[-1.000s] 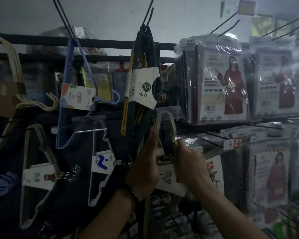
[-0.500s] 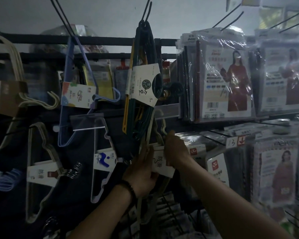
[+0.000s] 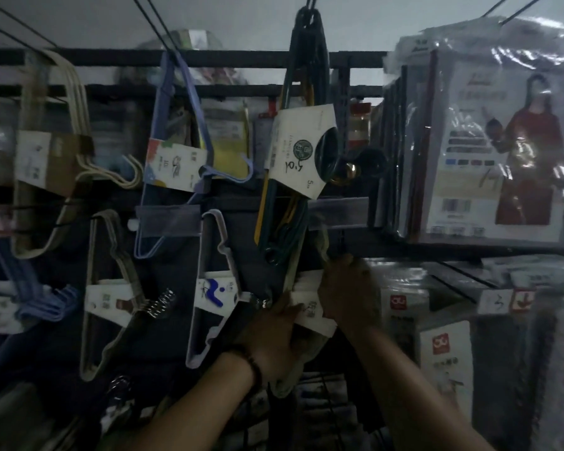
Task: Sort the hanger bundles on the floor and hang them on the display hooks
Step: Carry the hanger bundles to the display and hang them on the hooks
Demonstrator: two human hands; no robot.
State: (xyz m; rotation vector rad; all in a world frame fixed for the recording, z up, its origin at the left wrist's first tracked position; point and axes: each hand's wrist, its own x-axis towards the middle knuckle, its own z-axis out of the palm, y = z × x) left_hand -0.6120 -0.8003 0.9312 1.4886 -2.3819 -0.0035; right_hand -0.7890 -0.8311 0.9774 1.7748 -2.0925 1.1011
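Dim shop interior, low light, frame soft with blur. Pale plain wall (image 3: 95, 24) runs across the top, and below it a dark metal rack (image 3: 241, 56) with horizontal bars spans the width; thin black wire hooks (image 3: 153, 17) angle out from it. On the right, glossy plastic-wrapped garment packs (image 3: 489, 141) sit in rows, catching glare, with a small price tag (image 3: 498, 302) below them.

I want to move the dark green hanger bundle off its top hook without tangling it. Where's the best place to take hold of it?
Judging by its pose, grip the dark green hanger bundle on its narrow upper stretch, between the hook and the white card sleeve, coming from the front. There the hangers run close together; below the card they splay and overlap the beige bundle in both hands.
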